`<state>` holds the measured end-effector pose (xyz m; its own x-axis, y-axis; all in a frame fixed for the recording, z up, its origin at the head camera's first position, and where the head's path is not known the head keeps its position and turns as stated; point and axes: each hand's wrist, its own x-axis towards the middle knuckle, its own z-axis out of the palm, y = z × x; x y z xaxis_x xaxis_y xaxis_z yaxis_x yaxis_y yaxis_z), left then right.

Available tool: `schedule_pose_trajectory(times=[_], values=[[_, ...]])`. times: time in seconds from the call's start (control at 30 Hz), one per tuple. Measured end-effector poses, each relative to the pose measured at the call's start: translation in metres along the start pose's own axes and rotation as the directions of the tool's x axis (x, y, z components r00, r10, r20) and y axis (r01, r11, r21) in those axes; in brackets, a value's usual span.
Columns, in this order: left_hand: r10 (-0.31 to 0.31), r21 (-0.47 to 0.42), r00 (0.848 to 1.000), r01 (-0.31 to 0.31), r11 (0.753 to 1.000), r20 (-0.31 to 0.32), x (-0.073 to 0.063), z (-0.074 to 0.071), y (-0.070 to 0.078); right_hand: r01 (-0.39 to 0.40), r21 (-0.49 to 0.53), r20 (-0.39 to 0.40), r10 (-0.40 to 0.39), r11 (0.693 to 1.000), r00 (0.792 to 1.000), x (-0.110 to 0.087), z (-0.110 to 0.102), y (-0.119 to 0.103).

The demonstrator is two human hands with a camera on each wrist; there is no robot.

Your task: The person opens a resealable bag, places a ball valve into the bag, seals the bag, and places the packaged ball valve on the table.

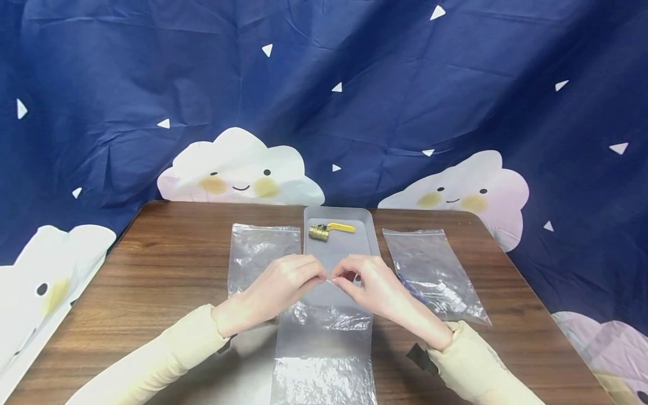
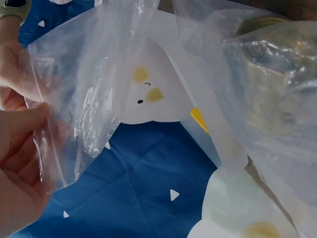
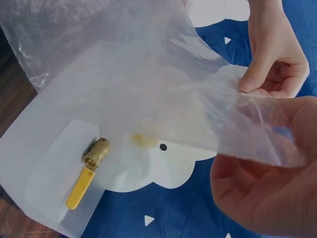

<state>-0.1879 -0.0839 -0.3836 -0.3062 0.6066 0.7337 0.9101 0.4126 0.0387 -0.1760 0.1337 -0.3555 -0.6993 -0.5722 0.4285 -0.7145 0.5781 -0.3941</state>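
A clear zip-top plastic bag [image 1: 324, 337] hangs from both hands, its top edge raised over the tray. My left hand [image 1: 286, 284] pinches that edge between thumb and fingers. Close beside it, my right hand [image 1: 372, 284] pinches the same edge, as the right wrist view also shows. Whether the bag's mouth is parted I cannot tell. Beyond the hands, a brass ball valve [image 3: 96, 152] with a yellow lever handle [image 1: 341, 228] lies in a translucent plastic tray [image 1: 338, 212]. The bag and hands hide the tray's near part.
Left of the tray lies a second clear zip bag [image 1: 263, 242], its contents unclear. On the right, another zip bag [image 1: 417, 247] holds small white pieces [image 1: 450, 298] and something blue. All rest on a brown wooden table [image 1: 152, 264], backed by a blue cloth [image 1: 344, 112].
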Motion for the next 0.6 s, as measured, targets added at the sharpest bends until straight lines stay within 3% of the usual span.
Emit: schedule_pose_trajectory(times=[0.23,0.47,0.6], values=[[0.035,0.016,0.999,-0.034,0.999,-0.017,0.0,-0.0018,0.0037,-0.013,-0.001,-0.043,0.013,1.0,0.999,0.0018,0.0002,0.0011],[-0.048,-0.004,0.999,0.048,0.999,-0.02,-0.0005,-0.0065,-0.0003,-0.032,0.041,-0.02,0.033,0.999,0.999,0.0017,-0.0035,0.0007],[-0.05,0.001,0.999,0.051,0.999,-0.016,-0.0017,-0.0062,-0.0019,-0.03,0.037,-0.001,0.03,0.999,1.0,0.0012,-0.003,0.0016]])
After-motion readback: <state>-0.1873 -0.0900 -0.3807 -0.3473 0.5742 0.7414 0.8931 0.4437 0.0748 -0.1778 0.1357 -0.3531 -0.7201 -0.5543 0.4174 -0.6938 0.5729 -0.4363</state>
